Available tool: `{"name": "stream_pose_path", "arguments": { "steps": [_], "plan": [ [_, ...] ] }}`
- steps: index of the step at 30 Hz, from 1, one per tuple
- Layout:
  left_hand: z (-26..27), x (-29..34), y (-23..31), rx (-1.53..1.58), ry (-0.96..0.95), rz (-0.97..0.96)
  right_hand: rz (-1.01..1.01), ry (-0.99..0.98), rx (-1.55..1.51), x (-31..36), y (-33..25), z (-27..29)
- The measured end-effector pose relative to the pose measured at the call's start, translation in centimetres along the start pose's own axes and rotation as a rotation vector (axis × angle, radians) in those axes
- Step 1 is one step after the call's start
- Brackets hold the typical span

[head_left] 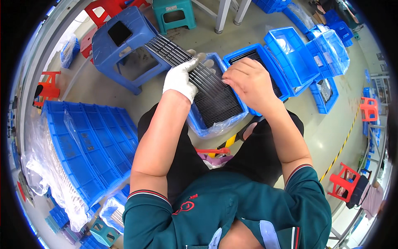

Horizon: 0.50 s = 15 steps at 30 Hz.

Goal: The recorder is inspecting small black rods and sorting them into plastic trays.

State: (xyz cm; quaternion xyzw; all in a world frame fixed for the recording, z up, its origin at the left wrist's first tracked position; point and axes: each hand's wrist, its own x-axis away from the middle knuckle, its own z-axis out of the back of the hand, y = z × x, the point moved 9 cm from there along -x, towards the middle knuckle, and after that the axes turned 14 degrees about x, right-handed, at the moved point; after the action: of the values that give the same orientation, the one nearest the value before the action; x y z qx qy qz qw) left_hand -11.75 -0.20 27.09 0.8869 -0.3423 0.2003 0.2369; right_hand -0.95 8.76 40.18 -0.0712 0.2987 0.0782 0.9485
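My left hand (181,79), in a white glove, is closed around a row of thin dark rods (163,50) lying side by side. The rods slant from the upper left down to the right, over a blue bin (199,129) lined with clear plastic. More dark rods (216,110) lie packed in that bin. My bare right hand (251,83) has its fingers pinched together at the lower right end of the held rods. Whatever sits between those fingertips is hidden. Just beyond the right hand stands a second blue bin (280,79) with dark rods inside.
A blue stool (99,45) with a dark flat square piece (119,33) on it stands at the far left. Blue crates (91,149) are stacked at my left, beside plastic wrap. More blue bins (304,62) stand at the right. A teal stool (176,20) is at the back.
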Motion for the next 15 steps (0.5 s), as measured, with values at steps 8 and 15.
{"name": "stream_pose_path", "arguments": {
  "steps": [8,15],
  "plan": [
    [0.1,-0.3,-0.4,-0.011,0.001,0.022,-0.011,-0.09,-0.013,-0.1,0.2,-0.5],
    [0.1,-0.2,-0.2,-0.018,0.009,-0.001,-0.127,-0.047,-0.134,-0.2,1.2,-0.5]
  ]
}}
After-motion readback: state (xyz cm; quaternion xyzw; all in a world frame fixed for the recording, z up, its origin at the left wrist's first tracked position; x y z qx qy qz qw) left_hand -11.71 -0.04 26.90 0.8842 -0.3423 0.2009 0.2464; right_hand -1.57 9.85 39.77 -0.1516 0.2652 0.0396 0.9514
